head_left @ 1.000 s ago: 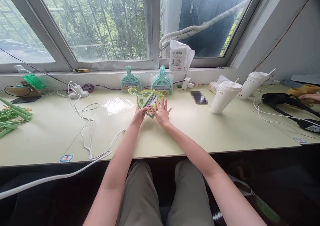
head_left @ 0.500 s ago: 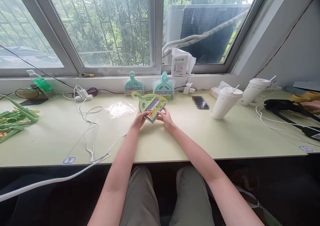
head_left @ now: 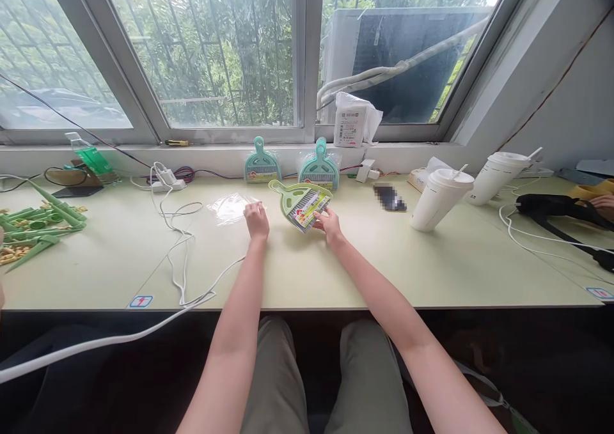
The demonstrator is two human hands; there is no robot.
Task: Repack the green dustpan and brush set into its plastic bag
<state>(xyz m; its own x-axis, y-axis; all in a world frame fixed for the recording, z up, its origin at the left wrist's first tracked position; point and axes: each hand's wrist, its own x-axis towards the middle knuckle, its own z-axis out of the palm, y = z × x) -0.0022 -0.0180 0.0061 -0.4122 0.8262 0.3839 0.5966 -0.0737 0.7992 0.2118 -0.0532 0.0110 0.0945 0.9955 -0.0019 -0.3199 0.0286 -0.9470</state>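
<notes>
In my right hand (head_left: pixel 330 225) is a light green mini dustpan and brush set (head_left: pixel 302 205) with a printed card label on its front. The fingers grip its lower right corner, and the set tilts with its handle up to the left. My left hand (head_left: pixel 257 221) is apart from the set, fingers bent and closed at the right edge of a pile of clear plastic bags (head_left: pixel 228 209) lying on the table. Its fingertips are partly hidden. Behind stand teal dustpan sets, a single one (head_left: pixel 261 162) and a stack (head_left: pixel 318 165), in clear wrapping.
White cables (head_left: pixel 180 229) and a power strip (head_left: pixel 167 185) lie left of the bags. Two white cups (head_left: pixel 440 201) and a blurred dark object (head_left: pixel 389 197) are on the right. Green plastic pieces (head_left: pixel 48 223) lie far left. A tissue pack (head_left: pixel 352 124) sits on the sill.
My left hand has let go of the green dustpan set and moved left to the plastic bags. The set, held by my right hand alone, has shifted slightly right in view.
</notes>
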